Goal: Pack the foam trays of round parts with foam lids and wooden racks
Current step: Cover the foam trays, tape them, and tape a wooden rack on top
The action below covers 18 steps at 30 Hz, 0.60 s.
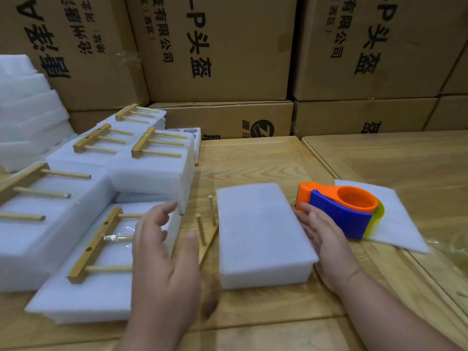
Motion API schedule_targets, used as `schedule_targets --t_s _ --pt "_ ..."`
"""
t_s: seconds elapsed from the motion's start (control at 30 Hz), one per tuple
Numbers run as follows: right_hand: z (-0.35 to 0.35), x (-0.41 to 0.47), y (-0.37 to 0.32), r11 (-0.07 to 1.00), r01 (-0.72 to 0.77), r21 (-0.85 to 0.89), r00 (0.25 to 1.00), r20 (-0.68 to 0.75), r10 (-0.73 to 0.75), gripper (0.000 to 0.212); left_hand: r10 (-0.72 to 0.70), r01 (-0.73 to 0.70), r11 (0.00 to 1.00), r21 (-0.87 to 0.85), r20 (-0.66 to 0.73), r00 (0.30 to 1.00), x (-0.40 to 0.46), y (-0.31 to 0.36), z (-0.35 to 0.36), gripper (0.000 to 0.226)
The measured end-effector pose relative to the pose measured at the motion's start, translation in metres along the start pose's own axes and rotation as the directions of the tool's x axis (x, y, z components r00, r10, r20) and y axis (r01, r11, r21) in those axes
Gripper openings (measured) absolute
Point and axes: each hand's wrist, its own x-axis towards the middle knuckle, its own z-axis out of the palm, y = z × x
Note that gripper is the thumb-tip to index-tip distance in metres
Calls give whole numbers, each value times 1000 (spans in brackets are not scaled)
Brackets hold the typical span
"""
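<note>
right hand [320, 239] flat against foam block [263, 234] | left hand [164, 252] spread, blurred | cartons [217, 46] read "头盔", maybe "有限公司"

Bare wooden table [253, 158] lies open behind the foam block [263, 234], while stacked foam packs topped with wooden racks [101, 239] crowd its left, a loose rack [206, 231] touches it, and a tape dispenser [339, 209] sits just right.

Foam block [263, 231] looks matt white and fuzzy, racks [101, 239] plain pale wood, tape dispenser [339, 209] glossy plastic, worktop [379, 158] varnished grainy wood.
</note>
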Motion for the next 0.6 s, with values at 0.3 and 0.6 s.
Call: schedule_targets --t_s 0.3,0.6 --pt "2 0 0 1000 -3 -14 1000 -23 3 29 -285 80 894 442 420 861 97 0 -13 31" --pt "2 -3 -4 997 -1 -76 1000 -29 -1 32 -383 -19 858 513 663 643 110 -27 5 32"
